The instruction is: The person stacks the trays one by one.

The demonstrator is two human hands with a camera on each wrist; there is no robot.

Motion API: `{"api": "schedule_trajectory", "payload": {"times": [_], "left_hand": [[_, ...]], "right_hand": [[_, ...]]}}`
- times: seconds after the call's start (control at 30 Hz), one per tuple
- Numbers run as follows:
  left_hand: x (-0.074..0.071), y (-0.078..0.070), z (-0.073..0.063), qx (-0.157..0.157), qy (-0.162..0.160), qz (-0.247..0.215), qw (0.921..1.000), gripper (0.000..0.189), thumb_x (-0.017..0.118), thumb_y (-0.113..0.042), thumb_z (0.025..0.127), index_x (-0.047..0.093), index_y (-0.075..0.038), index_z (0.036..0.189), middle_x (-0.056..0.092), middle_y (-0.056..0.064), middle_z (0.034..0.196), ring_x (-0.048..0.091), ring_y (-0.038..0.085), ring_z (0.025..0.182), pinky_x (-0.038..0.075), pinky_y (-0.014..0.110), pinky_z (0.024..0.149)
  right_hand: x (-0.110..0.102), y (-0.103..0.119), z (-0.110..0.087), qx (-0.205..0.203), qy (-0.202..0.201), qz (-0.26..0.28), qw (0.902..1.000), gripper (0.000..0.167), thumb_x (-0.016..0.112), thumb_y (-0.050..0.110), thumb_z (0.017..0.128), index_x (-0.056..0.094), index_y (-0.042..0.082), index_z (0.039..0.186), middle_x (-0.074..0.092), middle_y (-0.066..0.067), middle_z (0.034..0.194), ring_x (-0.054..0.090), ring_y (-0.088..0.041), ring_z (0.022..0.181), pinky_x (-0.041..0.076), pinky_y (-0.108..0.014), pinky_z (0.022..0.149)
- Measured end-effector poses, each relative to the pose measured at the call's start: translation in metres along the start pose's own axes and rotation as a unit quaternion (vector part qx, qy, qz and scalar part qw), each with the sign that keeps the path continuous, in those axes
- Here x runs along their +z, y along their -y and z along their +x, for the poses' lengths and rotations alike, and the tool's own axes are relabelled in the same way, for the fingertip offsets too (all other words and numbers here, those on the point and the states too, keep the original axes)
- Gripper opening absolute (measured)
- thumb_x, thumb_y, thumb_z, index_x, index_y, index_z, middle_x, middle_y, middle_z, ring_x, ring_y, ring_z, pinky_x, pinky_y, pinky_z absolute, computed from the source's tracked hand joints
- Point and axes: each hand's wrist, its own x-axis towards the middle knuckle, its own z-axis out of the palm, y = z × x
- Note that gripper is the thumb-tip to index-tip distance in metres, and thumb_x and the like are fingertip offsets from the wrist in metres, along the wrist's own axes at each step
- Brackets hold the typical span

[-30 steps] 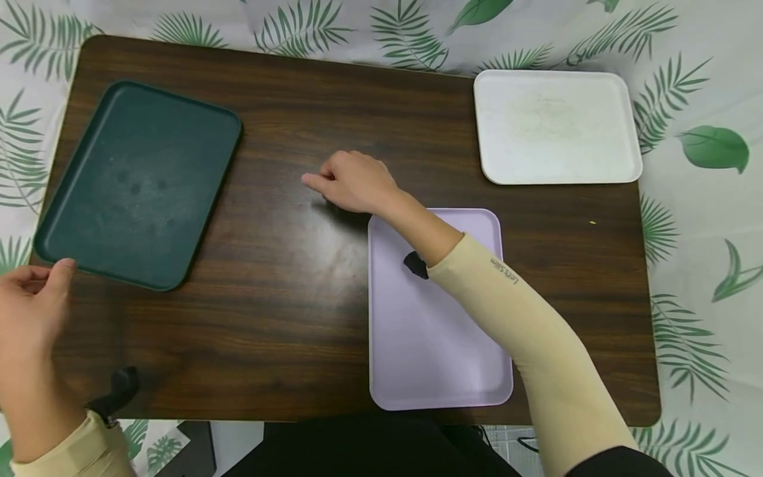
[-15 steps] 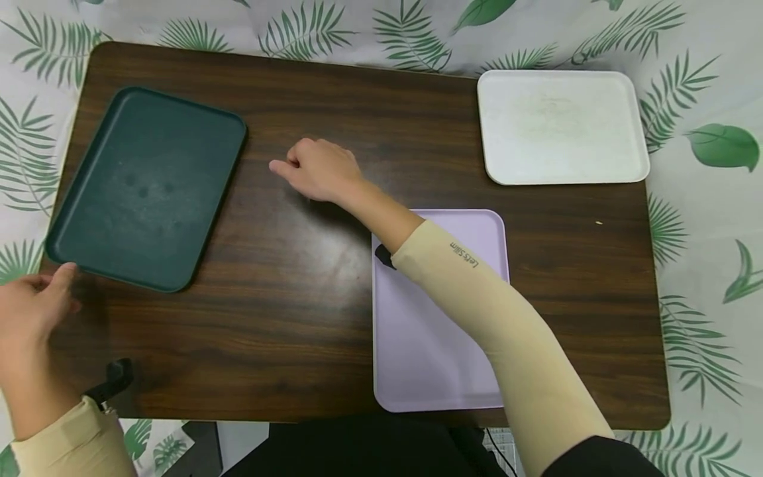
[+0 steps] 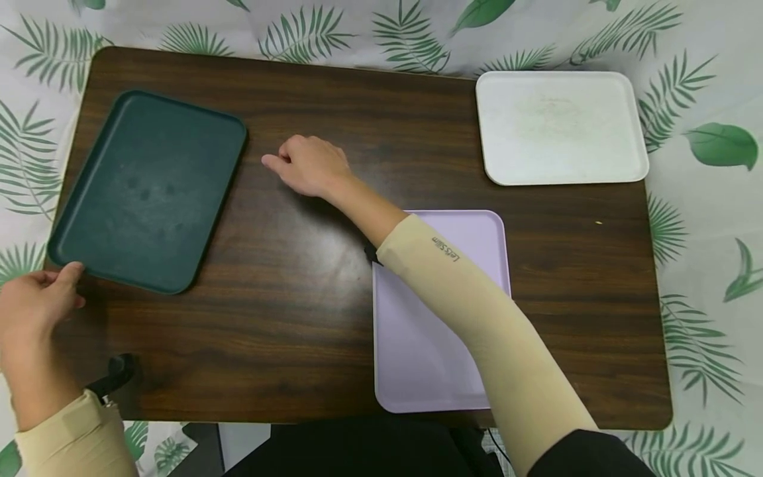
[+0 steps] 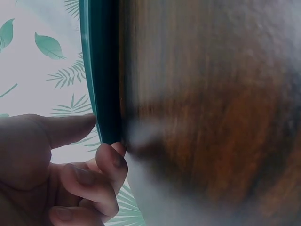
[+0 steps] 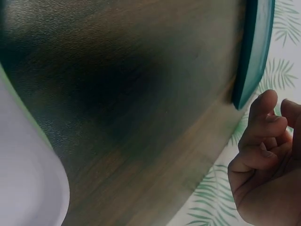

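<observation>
A dark green rectangular tray lies slanted at the left of the table. My left hand pinches its near left corner; in the left wrist view the thumb sits against the upper rim and the fingertips curl against the underside. Between the green tray and the lilac tray, my right hand hovers over the wood with fingers loosely bent, holding nothing. In the right wrist view, the fingers appear beside the green tray's corner, apart from it. My right forearm passes over the lilac tray, covering part of it.
A white tray rests at the back right corner of the brown wooden table. A tiny yellowish speck lies below it. Leaf-patterned cloth surrounds the table.
My right hand has moved left and slightly farther back, toward the green tray. The left hand stays at the tray's corner, and the view has shifted slightly.
</observation>
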Motion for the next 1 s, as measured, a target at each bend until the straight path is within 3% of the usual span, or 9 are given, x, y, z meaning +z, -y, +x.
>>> {"api": "schedule_trajectory", "payload": {"times": [0.1,0.23,0.3,0.37,0.47,0.87,1.0], "left_hand": [[-0.001,0.001,0.002,-0.001,-0.004,0.0,1.0,0.065,0.03,-0.049,0.101,0.055,0.009,0.118,0.044,-0.029,0.044,0.046,0.007,0.057,0.035,0.035,0.059],[-0.002,0.001,0.003,0.015,-0.015,0.019,0.9996,0.065,0.031,-0.046,0.101,0.058,0.011,0.111,0.044,-0.026,0.043,0.056,0.03,0.07,0.036,0.036,0.061],[-0.002,0.0,0.004,0.025,-0.02,0.03,0.9991,0.065,0.031,-0.046,0.101,0.064,0.01,0.096,0.05,-0.017,0.044,0.056,0.044,0.081,0.038,0.041,0.063],[-0.002,0.0,0.005,0.031,-0.025,0.036,0.9986,0.065,0.032,-0.046,0.101,0.066,0.006,0.081,0.054,-0.008,0.046,0.056,0.05,0.085,0.039,0.045,0.064],[-0.001,0.001,0.006,0.029,-0.024,0.031,0.9988,0.066,0.033,-0.046,0.101,0.066,-0.001,0.066,0.059,0.003,0.052,0.055,0.051,0.085,0.039,0.046,0.063],[-0.003,-0.002,0.006,0.051,-0.011,0.039,0.9979,0.065,0.033,-0.042,0.102,0.065,0.01,0.079,0.06,0.009,0.057,0.056,0.04,0.07,0.04,0.043,0.057],[-0.004,-0.003,0.005,0.057,-0.009,0.041,0.9975,0.064,0.033,-0.041,0.102,0.064,0.007,0.073,0.06,0.007,0.056,0.054,0.037,0.067,0.039,0.042,0.057]], "right_hand": [[0.001,0.002,0.004,0.003,0.004,-0.002,1.0,0.053,0.038,0.058,0.1,0.046,0.019,0.066,0.036,0.005,0.058,0.031,-0.012,0.052,0.026,-0.027,0.053],[0.001,0.008,0.011,0.011,0.011,-0.005,0.9999,0.053,0.038,0.059,0.1,0.046,0.019,0.065,0.036,0.005,0.057,0.032,-0.012,0.052,0.028,-0.028,0.056],[0.002,0.012,0.015,0.015,0.014,-0.006,0.9998,0.053,0.038,0.059,0.1,0.046,0.019,0.066,0.036,0.004,0.057,0.031,-0.012,0.052,0.028,-0.028,0.056],[0.003,0.016,0.019,0.017,0.021,-0.009,0.9996,0.052,0.038,0.059,0.1,0.046,0.019,0.066,0.036,0.004,0.058,0.03,-0.012,0.052,0.028,-0.028,0.055],[0.007,0.022,0.024,0.014,0.024,-0.012,0.9995,0.052,0.037,0.059,0.1,0.045,0.02,0.066,0.034,0.004,0.057,0.028,-0.011,0.05,0.025,-0.027,0.053],[0.016,0.034,0.037,0.027,0.039,-0.024,0.9986,0.052,0.035,0.06,0.1,0.047,0.021,0.068,0.035,0.005,0.059,0.03,-0.012,0.055,0.032,-0.029,0.064],[0.018,0.038,0.042,0.031,0.046,-0.033,0.9979,0.051,0.033,0.061,0.1,0.049,0.021,0.071,0.037,0.005,0.063,0.033,-0.012,0.057,0.034,-0.029,0.066]]}}
